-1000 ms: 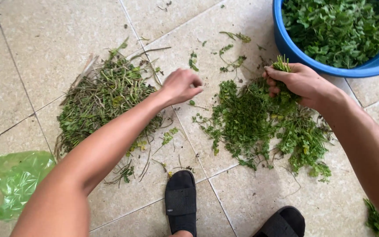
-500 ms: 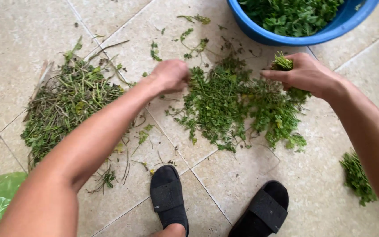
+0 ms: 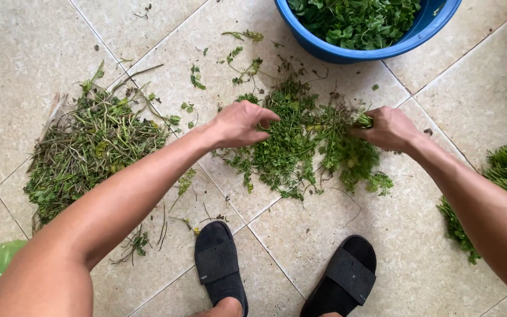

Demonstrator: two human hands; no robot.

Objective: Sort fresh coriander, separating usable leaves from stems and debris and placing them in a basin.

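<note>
Your left hand (image 3: 239,124) rests with fingers curled into the near edge of the loose pile of green herbs (image 3: 300,144) on the tiled floor (image 3: 24,58), pinching sprigs, while your right hand (image 3: 387,128) is closed tight around a small bunch of stems (image 3: 364,120) at the pile's 3 o'clock side. The blue basin (image 3: 377,51) of picked leaves sits at 12 o'clock from the pile, the heap of discarded stalks (image 3: 89,152) at 9 o'clock (a second green heap (image 3: 500,176) lies farther out at 3 o'clock), and your black sandals (image 3: 218,264) are at 6 o'clock.
</note>
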